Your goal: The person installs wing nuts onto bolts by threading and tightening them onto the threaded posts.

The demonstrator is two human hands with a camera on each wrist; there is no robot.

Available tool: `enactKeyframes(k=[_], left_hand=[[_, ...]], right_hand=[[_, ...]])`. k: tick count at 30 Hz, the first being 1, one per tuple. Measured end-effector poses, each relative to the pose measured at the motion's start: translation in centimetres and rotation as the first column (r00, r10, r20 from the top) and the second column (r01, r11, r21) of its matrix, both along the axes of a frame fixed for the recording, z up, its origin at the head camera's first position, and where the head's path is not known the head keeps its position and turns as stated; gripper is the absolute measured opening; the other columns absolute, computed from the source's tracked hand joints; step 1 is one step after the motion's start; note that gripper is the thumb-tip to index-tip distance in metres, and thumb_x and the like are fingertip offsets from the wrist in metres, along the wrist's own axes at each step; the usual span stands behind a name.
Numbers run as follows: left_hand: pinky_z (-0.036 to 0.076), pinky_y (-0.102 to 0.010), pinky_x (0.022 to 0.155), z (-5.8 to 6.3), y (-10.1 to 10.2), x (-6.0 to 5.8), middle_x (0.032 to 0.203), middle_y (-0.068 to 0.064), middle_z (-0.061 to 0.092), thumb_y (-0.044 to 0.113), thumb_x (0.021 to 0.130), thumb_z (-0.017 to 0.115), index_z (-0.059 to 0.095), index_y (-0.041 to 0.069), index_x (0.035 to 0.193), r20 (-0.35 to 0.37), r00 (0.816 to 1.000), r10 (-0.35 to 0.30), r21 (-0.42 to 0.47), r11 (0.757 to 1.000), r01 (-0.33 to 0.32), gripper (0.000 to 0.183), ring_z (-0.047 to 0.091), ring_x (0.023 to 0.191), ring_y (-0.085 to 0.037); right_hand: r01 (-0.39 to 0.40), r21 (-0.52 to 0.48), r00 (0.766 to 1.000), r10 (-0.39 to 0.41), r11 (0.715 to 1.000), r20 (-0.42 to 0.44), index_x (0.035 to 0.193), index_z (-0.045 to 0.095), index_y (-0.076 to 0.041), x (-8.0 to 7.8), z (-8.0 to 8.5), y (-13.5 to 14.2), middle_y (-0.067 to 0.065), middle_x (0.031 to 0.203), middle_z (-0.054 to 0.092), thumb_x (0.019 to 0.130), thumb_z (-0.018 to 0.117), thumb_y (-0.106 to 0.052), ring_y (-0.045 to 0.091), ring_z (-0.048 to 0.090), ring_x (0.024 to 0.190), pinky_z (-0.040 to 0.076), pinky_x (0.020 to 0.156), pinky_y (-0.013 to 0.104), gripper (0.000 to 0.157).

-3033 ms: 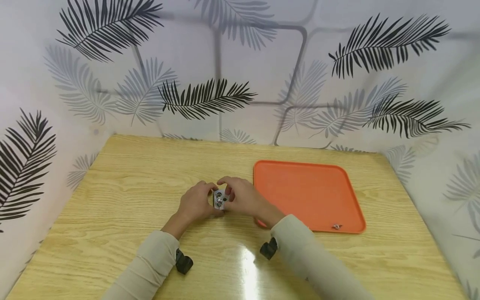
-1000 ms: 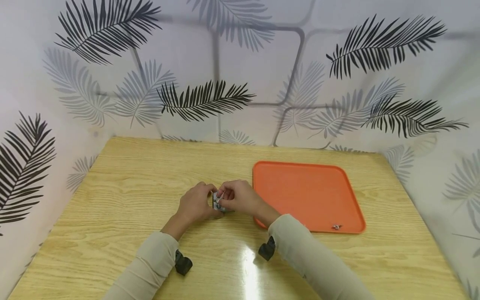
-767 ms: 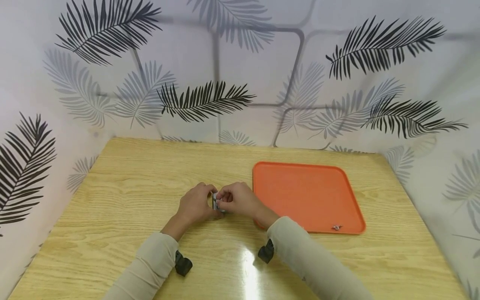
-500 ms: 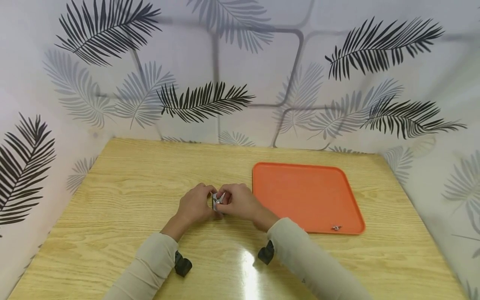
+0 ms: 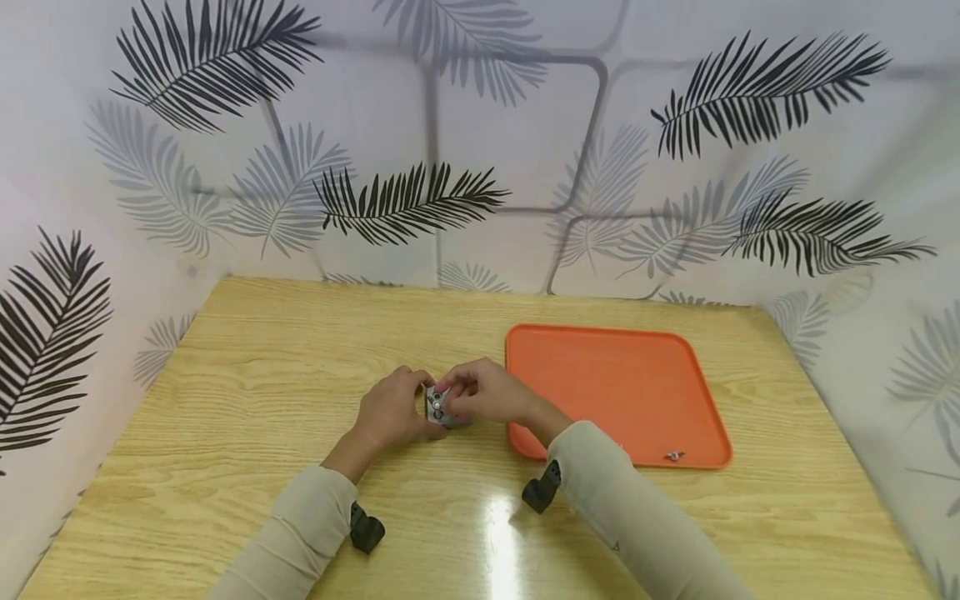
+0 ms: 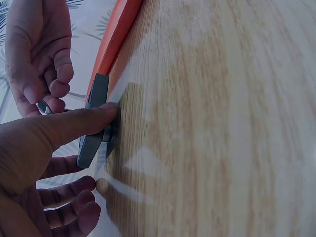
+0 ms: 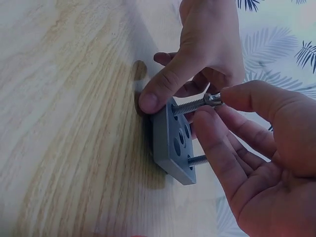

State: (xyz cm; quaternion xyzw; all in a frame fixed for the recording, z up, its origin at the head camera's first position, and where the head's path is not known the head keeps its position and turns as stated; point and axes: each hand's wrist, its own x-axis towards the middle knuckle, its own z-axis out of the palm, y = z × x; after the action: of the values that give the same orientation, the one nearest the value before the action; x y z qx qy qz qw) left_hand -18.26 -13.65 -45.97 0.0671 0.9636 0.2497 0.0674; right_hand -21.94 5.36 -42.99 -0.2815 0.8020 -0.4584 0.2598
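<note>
My left hand [image 5: 392, 406] grips a grey metal plate [image 7: 174, 143] by its edges, thumb on one side and fingers on the other, close over the table. The plate has several round holes, and two threaded bolts stick up from it. On one bolt [image 7: 188, 107] sits a small silver wing nut [image 7: 212, 100] near the free end. My right hand [image 5: 491, 392] has its fingertips around this nut, with the other fingers loosely curled. The second bolt [image 7: 198, 160] shows a bare thread, its end hidden behind the right hand's fingers.
An orange tray [image 5: 600, 383] lies to the right of the hands, with another wing nut [image 5: 674, 456] near its front right corner. The wooden table [image 5: 247, 367] meets a leaf-patterned wall covering [image 5: 495, 242] at the back.
The right hand moves from the plate's right side onto the wing nut, and its fingers shift around it between frames. Its wrist now sits slightly further right. The left hand keeps its grip.
</note>
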Motion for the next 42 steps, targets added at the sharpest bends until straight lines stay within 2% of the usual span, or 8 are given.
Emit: enactKeyframes(k=[8, 16, 31, 36, 42], left_hand=[[0.046, -0.033, 0.066, 0.0, 0.0, 0.0, 0.099, -0.006, 0.058, 0.038, 0.066, 0.092, 0.067, 0.015, 0.115, -0.010, 1.000, -0.003, -0.001, 1.000, 0.003, 0.060, 0.052, 0.079, -0.018], [0.041, -0.031, 0.062, 0.1, 0.0, 0.0, 0.095, -0.005, 0.056, 0.040, 0.066, 0.093, 0.067, 0.014, 0.110, -0.018, 1.000, -0.010, -0.014, 1.000, 0.010, 0.058, 0.049, 0.075, -0.018], [0.037, -0.030, 0.059, 0.1, 0.0, 0.0, 0.091, -0.004, 0.054, 0.039, 0.066, 0.092, 0.066, 0.014, 0.106, -0.014, 1.000, -0.015, -0.007, 1.000, 0.015, 0.054, 0.046, 0.072, -0.019], [0.039, -0.030, 0.060, 0.0, -0.1, 0.0, 0.091, -0.004, 0.055, 0.039, 0.066, 0.092, 0.067, 0.014, 0.105, -0.016, 1.000, -0.015, 0.002, 1.000, 0.015, 0.053, 0.048, 0.073, -0.018], [0.041, -0.031, 0.062, 0.0, 0.0, 0.0, 0.092, -0.005, 0.055, 0.039, 0.066, 0.092, 0.067, 0.014, 0.106, -0.023, 1.000, -0.019, -0.001, 1.000, 0.019, 0.054, 0.048, 0.075, -0.018]], right_hand=[[-0.026, -0.033, 1.000, 0.026, 0.999, 0.005, 0.119, 0.066, 0.005, 0.3, 0.0, -0.2, 0.021, 0.098, 0.073, 0.095, 0.061, 0.001, 0.007, 0.067, 0.077, 0.058, 0.072, 0.027, 0.025], [-0.040, -0.051, 0.999, 0.040, 0.998, 0.003, 0.125, 0.063, 0.004, 0.3, -0.4, -0.5, 0.018, 0.089, 0.071, 0.094, 0.061, 0.000, 0.012, 0.064, 0.068, 0.056, 0.067, 0.028, 0.032], [-0.070, -0.024, 0.997, 0.069, 0.997, -0.029, 0.132, 0.060, 0.006, 0.2, -0.4, -0.7, 0.025, 0.093, 0.073, 0.095, 0.062, -0.003, 0.015, 0.069, 0.069, 0.058, 0.066, 0.026, 0.038], [-0.046, -0.023, 0.998, 0.045, 0.999, -0.037, 0.129, 0.061, 0.007, 0.5, -0.4, -0.9, 0.024, 0.092, 0.074, 0.094, 0.066, -0.005, 0.021, 0.071, 0.068, 0.059, 0.065, 0.030, 0.037], [0.014, 0.004, 0.995, -0.014, 1.000, -0.098, 0.124, 0.066, 0.005, 0.9, -0.7, -1.3, 0.018, 0.084, 0.074, 0.091, 0.072, -0.008, 0.018, 0.070, 0.063, 0.057, 0.060, 0.025, 0.036]])
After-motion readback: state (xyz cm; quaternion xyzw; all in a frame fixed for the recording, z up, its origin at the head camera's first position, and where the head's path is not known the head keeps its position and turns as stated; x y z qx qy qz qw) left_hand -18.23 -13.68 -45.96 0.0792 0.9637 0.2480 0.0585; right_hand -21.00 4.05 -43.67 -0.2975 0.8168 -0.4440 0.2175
